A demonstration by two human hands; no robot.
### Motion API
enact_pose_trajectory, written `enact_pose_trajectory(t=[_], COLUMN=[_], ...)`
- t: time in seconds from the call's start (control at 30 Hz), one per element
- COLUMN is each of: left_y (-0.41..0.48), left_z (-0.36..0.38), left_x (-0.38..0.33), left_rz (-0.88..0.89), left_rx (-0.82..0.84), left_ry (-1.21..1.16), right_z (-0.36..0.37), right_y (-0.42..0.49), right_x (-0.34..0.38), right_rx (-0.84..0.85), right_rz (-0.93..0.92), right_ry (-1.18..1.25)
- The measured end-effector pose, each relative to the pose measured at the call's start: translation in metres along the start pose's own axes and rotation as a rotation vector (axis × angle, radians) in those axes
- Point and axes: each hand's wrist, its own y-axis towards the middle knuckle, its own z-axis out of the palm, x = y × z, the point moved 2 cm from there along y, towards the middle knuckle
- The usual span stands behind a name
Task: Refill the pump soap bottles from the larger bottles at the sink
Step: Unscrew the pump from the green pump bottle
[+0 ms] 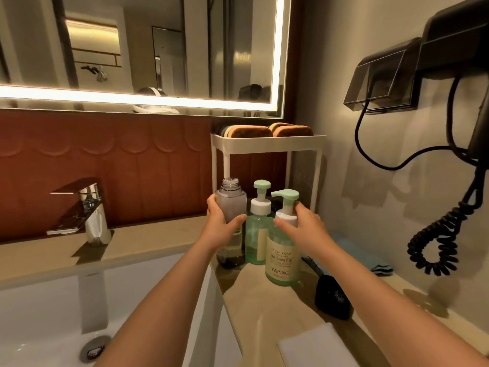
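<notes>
the left hand (221, 223) wraps round an uncapped grey bottle (230, 205); the right hand (304, 225) grips the pump collar (284, 216) of the front green bottle (282, 260) on the table (158, 237). pump still on, so refilling seems barely begun; a second pump bottle (258, 234) stands behind.

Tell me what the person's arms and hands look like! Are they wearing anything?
The left arm and right arm are bare as far as shown: no sleeves. The left hand and right hand wear no gloves. I see no rings, watch or bracelet.
</notes>
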Motion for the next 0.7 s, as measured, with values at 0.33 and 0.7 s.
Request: enact_pose_trajectory(t=[0.33,0.7], left_y=[-0.039,-0.148], left_z=[-0.001,0.013], left_x=[-0.008,-0.032], left_rz=[-0.070,0.005], left_rx=[-0.286,0.339], left_ry=[-0.079,0.025], right_z=[-0.002,-0.008], right_y=[-0.049,-0.087], right_x=[0.021,0.039], right_rx=[0.124,0.162], right_rz=[-0.068,-0.134], right_ry=[0.103,0.102])
